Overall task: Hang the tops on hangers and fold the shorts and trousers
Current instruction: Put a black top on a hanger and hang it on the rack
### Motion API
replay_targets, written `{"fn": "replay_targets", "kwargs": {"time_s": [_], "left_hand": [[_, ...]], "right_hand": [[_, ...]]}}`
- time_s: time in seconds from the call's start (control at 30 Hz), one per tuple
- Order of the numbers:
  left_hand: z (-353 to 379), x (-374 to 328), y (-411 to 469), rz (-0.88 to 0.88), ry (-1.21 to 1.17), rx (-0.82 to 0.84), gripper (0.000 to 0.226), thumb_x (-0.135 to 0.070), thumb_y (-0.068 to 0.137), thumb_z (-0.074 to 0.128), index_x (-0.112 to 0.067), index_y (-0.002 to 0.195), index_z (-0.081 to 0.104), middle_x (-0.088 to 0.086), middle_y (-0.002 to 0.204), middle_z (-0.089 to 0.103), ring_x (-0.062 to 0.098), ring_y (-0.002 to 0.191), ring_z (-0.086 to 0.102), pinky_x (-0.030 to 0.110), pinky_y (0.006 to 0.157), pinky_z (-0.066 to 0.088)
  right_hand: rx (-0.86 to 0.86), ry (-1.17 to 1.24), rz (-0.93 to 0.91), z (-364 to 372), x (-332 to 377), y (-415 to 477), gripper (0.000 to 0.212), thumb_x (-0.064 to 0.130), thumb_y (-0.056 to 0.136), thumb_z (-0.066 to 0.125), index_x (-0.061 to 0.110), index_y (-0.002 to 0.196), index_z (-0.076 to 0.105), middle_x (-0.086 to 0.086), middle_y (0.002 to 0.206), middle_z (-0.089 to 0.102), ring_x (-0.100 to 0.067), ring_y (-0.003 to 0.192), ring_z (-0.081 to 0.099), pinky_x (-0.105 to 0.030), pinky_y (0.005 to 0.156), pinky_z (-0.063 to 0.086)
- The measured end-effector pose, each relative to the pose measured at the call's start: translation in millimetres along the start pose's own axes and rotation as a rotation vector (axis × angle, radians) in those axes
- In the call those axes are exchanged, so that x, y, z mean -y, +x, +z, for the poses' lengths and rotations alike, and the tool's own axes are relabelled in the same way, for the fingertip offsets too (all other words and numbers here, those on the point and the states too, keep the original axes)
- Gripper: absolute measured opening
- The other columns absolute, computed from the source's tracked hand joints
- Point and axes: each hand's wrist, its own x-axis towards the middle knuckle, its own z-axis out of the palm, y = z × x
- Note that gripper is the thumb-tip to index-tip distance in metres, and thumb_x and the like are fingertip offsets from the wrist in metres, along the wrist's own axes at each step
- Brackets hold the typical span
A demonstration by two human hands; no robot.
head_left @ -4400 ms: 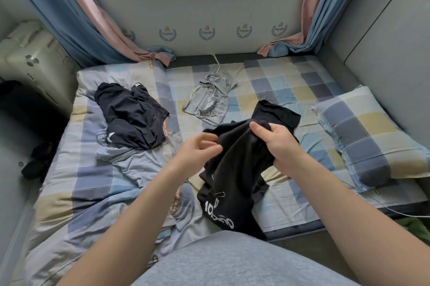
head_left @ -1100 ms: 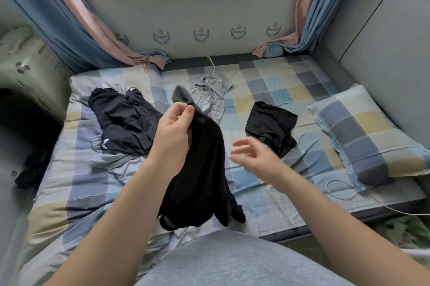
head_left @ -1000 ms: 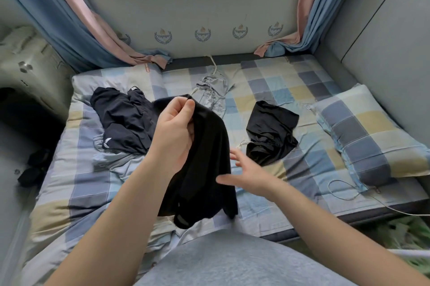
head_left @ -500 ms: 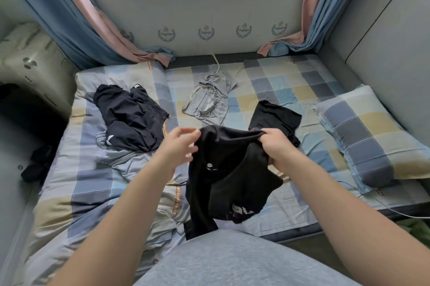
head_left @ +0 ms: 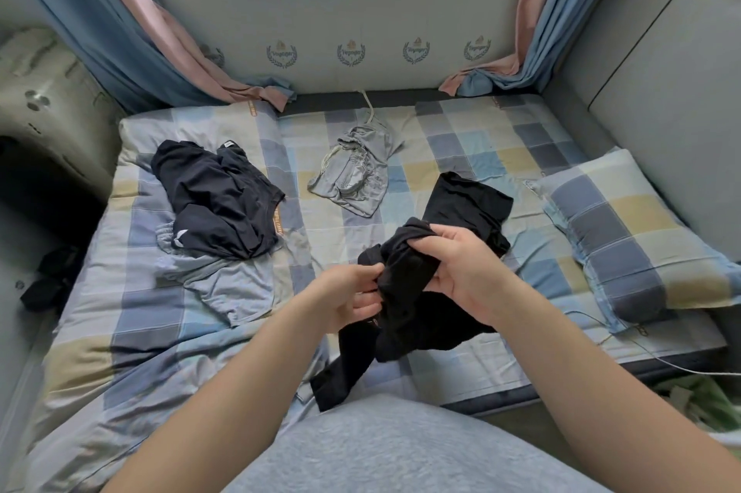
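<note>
I hold a bunched black garment [head_left: 405,316] above the near edge of the bed. My left hand [head_left: 353,298] pinches its left side, and my right hand [head_left: 461,272] grips the gathered top, fingers curled round the fabric. Its lower part hangs down toward my lap. Behind it a second black garment [head_left: 469,204] lies flat on the checked sheet [head_left: 501,140]. A crumpled dark navy top [head_left: 216,200] lies at the left, partly over a light grey garment [head_left: 228,288]. Grey drawstring shorts [head_left: 357,180] lie in the middle at the back. No hanger is in view.
A checked pillow [head_left: 633,236] lies at the right against a grey padded wall [head_left: 657,63]. Blue and pink curtains [head_left: 132,27] hang at both back corners. A white cable [head_left: 661,360] trails off the bed's right front edge. Dark items [head_left: 48,280] lie on the floor at the left.
The garment was spread between my hands half a second ago. Now both hands have come close together and bunched it up in front of me.
</note>
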Motion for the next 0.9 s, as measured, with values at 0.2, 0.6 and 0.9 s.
{"fn": "replay_targets", "kwargs": {"time_s": [0.2,0.6,0.9], "left_hand": [[-9.2,-17.9,0.1,0.341,-0.541,-0.122,0.013,-0.012,0.106,0.045,-0.011,0.096,0.053,0.007,0.083,0.068,0.019,0.075,0.069,0.034,0.068,0.057],[-15.2,-44.7,-78.0,0.470,0.107,0.093,0.005,-0.003,0.083,0.069,-0.007,0.085,0.066,0.012,0.082,0.066,0.025,0.077,0.066,0.028,0.069,0.054],[-22.7,-46.8,-91.9,0.790,0.594,-0.105,0.031,0.000,0.069,0.054,-0.017,0.085,0.073,0.008,0.082,0.071,0.027,0.078,0.066,0.041,0.074,0.054]], "right_hand": [[-0.272,-0.133,0.299,-23.1,-43.5,-11.0,0.017,0.016,0.098,0.052,0.004,0.095,0.063,-0.012,0.078,0.072,-0.027,0.075,0.074,-0.041,0.073,0.061],[-0.156,-0.653,-0.074,-12.8,-56.0,3.9,0.043,0.031,0.090,0.070,0.031,0.129,0.051,0.012,0.115,0.061,-0.005,0.108,0.059,-0.025,0.090,0.048],[-0.149,-0.925,-0.290,28.8,-51.5,35.6,0.016,0.020,0.087,0.064,0.022,0.080,0.050,-0.004,0.075,0.059,-0.028,0.076,0.056,-0.043,0.066,0.045]]}}
